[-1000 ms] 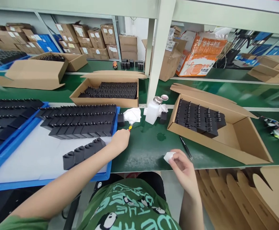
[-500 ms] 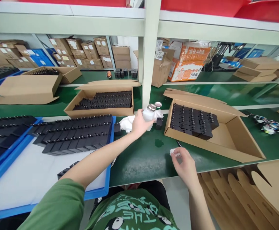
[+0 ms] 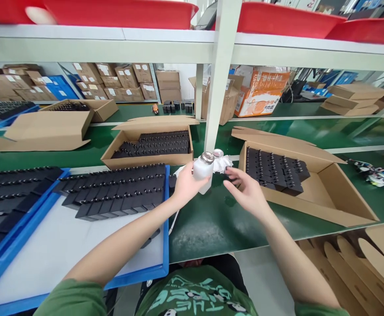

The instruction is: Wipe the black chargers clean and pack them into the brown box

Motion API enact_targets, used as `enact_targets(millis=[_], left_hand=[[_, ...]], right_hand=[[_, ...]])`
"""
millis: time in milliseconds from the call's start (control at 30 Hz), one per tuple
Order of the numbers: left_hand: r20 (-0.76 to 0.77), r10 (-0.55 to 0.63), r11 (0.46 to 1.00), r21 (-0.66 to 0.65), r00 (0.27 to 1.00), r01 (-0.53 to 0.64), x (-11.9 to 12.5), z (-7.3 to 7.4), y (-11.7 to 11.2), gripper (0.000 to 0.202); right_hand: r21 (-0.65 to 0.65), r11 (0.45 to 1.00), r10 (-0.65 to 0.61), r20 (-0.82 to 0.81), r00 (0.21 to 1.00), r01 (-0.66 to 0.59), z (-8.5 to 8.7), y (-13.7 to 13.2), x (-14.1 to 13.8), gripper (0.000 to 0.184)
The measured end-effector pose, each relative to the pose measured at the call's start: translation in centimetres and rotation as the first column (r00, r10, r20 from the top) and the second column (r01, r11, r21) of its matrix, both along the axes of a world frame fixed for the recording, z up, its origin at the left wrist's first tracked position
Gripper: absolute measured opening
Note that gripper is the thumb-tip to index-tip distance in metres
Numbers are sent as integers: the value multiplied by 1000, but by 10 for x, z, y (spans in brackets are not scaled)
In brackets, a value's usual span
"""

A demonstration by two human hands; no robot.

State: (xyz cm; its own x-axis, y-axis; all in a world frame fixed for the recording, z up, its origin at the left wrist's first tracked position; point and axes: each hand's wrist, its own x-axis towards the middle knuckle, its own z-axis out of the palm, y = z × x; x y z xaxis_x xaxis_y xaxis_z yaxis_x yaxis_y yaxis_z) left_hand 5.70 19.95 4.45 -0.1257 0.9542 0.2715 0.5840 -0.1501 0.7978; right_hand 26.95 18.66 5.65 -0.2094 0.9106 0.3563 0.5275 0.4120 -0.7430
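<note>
Bottle (image 3: pixel 202 170), white with a metal top, is now gripped by the left hand (image 3: pixel 186 188) in the head view; a second ago that hand was by the blue tray (image 3: pixel 166 228). The right hand (image 3: pixel 246 192) has come up from the near edge of the counter (image 3: pixel 211 228) to just beside the bottle. Its fingers are stretched; whether they still pinch the white wad I cannot tell.
</note>
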Motion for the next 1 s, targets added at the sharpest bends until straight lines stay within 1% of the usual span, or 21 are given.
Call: enact_targets(millis=[67, 133, 200, 267, 333, 433, 467, 500, 567, 600, 667, 733, 767, 833, 900, 1000], left_hand=[[6, -30, 1000, -3, 1000, 30, 2, 1, -9, 45], [2, -51, 999, -8, 999, 51, 3, 3, -16, 43], [-6, -64, 998, -15, 998, 63, 3, 4, -19, 41], [-17, -73, 997, -23, 997, 73, 0, 3, -21, 42], [-22, -79, 997, -27, 997, 78, -3, 2, -21, 54], [-23, -93, 995, -25, 995, 92, -7, 2, -22, 87], [-25, -104, 994, -21, 994, 103, -9, 3, -22, 91], [-28, -115, 993, -16, 993, 115, -11, 5, -22, 91], [-33, -127, 992, -2, 991, 127, -16, 10, -22, 84], [-30, -124, 992, 3, 992, 124, -19, 13, -21, 82], [-30, -92, 996, 18, 995, 92, -28, 21, -20, 80], [-47, -39, 998, 41, 998, 41, -37, 29, -18, 81], [-57, -16, 998, 56, 998, 19, -42, 32, -17, 82], [-71, 13, 996, 91, 997, -7, -50, 38, -17, 84], [-71, 24, 992, 123, 997, -15, -57, 42, -17, 85], [-50, 42, 987, 159, 998, -33, -64, 45, -20, 87]], right_hand=[[-4, 1000, 27, -93, 995, -27, 6, 17, -26, 49], [1, 999, 39, -153, 987, -39, 8, 28, -44, 44], [5, 999, 44, -179, 983, -44, 10, 32, -53, 38], [6, 999, 50, -173, 984, -49, 13, 31, -55, 35], [5, 998, 66, -138, 988, -66, 17, 29, -55, 33], [-13, 994, 111, -48, 993, -111, 26, 29, -53, 28], [-27, 991, 132, -13, 991, -132, 29, 32, -52, 28], [-45, 987, 153, 23, 988, -152, 32, 37, -50, 28], [-84, 983, 173, 92, 981, -165, 38, 53, -42, 34], [-99, 984, 159, 130, 979, -147, 40, 65, -37, 39], [-120, 991, 83, 226, 971, -57, 43, 92, -28, 45], [-154, 987, 17, 358, 934, 40, 40, 120, -24, 39], [-183, 980, 12, 431, 902, 74, 36, 132, -26, 36], [-255, 960, 53, 562, 825, 113, 24, 149, -37, 34], [-310, 941, 110, 657, 746, 134, 9, 157, -54, 35], [-342, 928, 177, 756, 630, 150, -13, 160, -84, 36]])
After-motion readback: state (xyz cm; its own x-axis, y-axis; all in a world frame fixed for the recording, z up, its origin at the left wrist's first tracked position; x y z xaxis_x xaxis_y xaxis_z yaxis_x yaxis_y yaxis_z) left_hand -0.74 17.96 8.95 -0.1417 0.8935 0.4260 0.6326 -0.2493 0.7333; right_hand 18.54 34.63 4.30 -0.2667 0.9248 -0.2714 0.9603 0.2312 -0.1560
